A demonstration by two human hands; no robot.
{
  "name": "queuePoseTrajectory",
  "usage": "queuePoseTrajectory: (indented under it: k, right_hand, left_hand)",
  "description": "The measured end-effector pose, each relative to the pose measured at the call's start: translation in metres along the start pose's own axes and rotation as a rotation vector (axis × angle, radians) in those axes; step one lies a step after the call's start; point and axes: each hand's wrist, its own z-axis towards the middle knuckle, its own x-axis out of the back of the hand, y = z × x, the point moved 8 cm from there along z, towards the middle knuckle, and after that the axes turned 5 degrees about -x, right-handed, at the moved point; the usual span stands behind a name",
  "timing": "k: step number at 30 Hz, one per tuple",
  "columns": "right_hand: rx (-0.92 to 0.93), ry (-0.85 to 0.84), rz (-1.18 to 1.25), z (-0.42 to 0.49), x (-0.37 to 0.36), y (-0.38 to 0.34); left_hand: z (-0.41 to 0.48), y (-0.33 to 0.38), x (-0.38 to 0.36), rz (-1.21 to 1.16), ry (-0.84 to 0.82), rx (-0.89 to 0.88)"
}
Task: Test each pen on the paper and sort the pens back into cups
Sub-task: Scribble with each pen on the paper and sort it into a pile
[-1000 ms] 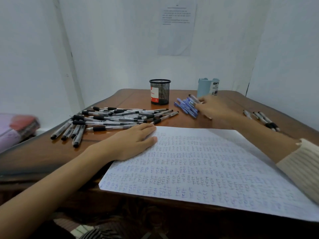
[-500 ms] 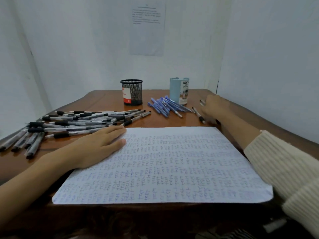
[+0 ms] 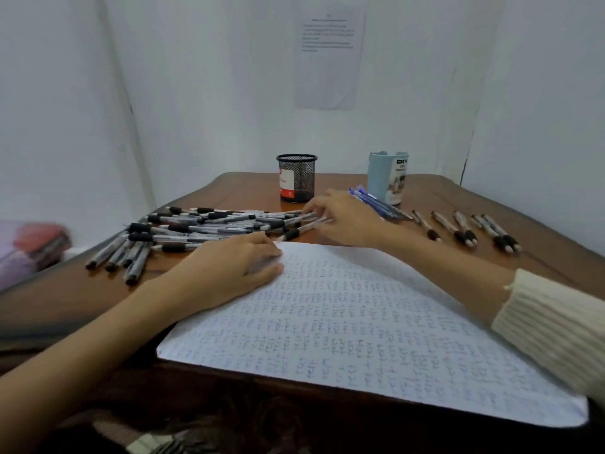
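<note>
A large sheet of paper [image 3: 360, 322] covered in small pen marks lies on the wooden table [image 3: 65, 290]. My left hand [image 3: 229, 270] rests flat on its upper left corner, fingers together, holding nothing. My right hand [image 3: 343, 217] reaches over to the pile of black-grip pens [image 3: 196, 227] at the left, its fingertips on a pen [image 3: 301, 229] at the pile's right end; a firm grip is not visible. A black mesh cup [image 3: 297, 178] and a light blue cup [image 3: 388, 176] stand at the back. Blue pens [image 3: 376, 201] lie by the blue cup.
Several black-grip pens [image 3: 465, 229] lie in a row on the table's right side. White walls close in behind and to the right. A pink and purple object [image 3: 29, 247] sits off the table's left edge. The paper overhangs the near edge.
My right hand has moved from the table's right side leftward, across to the right end of the black-grip pen pile. My left hand stays on the paper. The camera has turned.
</note>
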Motion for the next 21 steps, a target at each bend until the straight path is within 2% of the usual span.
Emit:
queuePoseTrajectory:
  k: [3,7,10,13,15,17,19,21]
  right_hand:
    - [0.090,-0.061,-0.077,0.007,-0.028,-0.020]
    - [0.102,-0.069,-0.036,0.010,-0.029,-0.021]
    - [0.151,-0.080,-0.204,0.008,-0.022,-0.018]
    - [0.196,0.050,-0.305,0.002,-0.007,-0.019]
    - [0.154,0.172,-0.097,-0.002,0.013,-0.020]
    - [0.110,0.249,0.248,-0.006,0.030,-0.020]
    - [0.071,0.254,0.529,-0.012,0.039,-0.022]
    - [0.059,0.208,0.701,-0.018,0.036,-0.024]
  left_hand:
    - [-0.006,-0.005,0.001,0.044,-0.008,0.000]
    - [-0.013,-0.011,0.005,0.015,0.041,0.028]
    - [-0.013,-0.010,-0.001,-0.034,0.029,0.050]
    - [-0.012,-0.016,-0.006,-0.126,0.026,0.067]
    - [-0.011,-0.019,-0.009,-0.173,0.022,0.066]
    - [-0.010,-0.019,-0.012,-0.194,-0.005,0.059]
    - [-0.010,-0.016,-0.013,-0.170,-0.035,0.042]
    - [-0.009,-0.015,-0.013,-0.143,-0.048,0.031]
